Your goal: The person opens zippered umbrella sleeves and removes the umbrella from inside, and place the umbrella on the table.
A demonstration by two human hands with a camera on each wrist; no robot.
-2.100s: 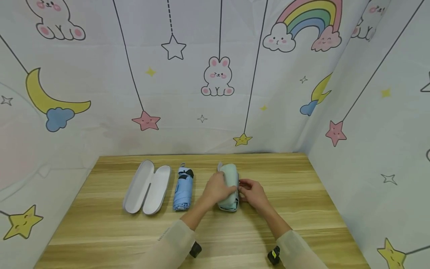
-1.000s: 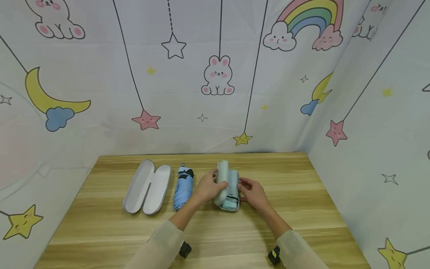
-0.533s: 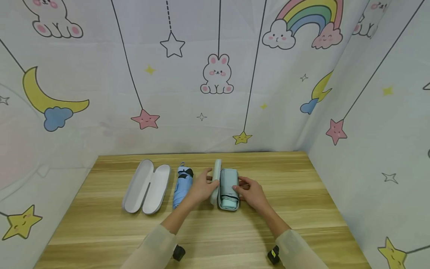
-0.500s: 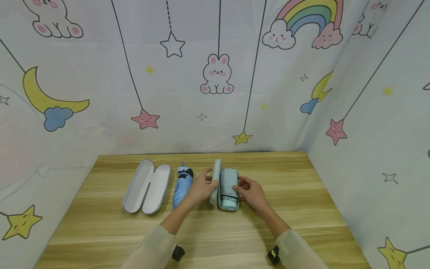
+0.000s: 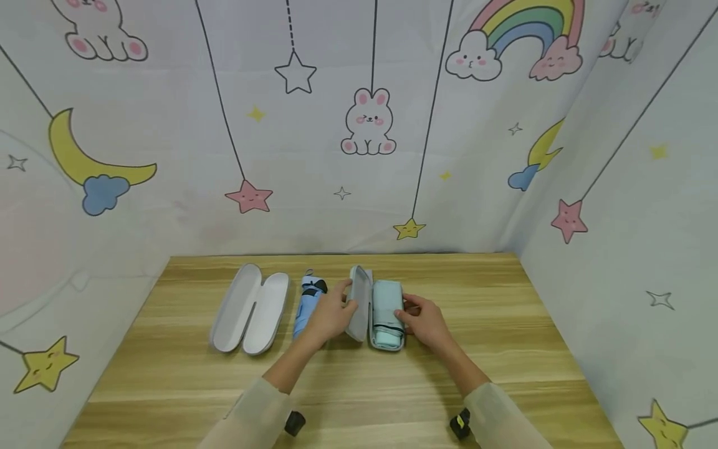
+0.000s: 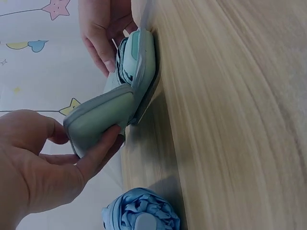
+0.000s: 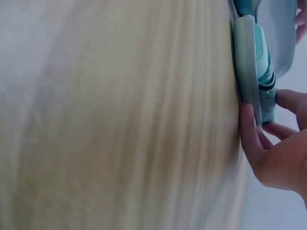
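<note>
A mint-green hard case lies on the table with a folded mint umbrella inside it. My left hand pinches the case's lid between thumb and fingers; the lid stands swung up to the left, its grey inside showing in the head view. On the other side, my right hand grips the case's right wall, fingers along the outside and thumb on the umbrella. Just left of the left hand lies a folded blue umbrella, partly hidden by that hand and forearm.
An empty white case lies spread wide at the table's left, beside the blue umbrella. Behind the wooden table hangs a white curtain printed with stars and rabbits; another stretch of it runs down the right side.
The left hand has lifted the lid off the mint umbrella and swung it leftward, uncovering the umbrella. The right hand stays at the case's right side, its thumb now on the umbrella.
</note>
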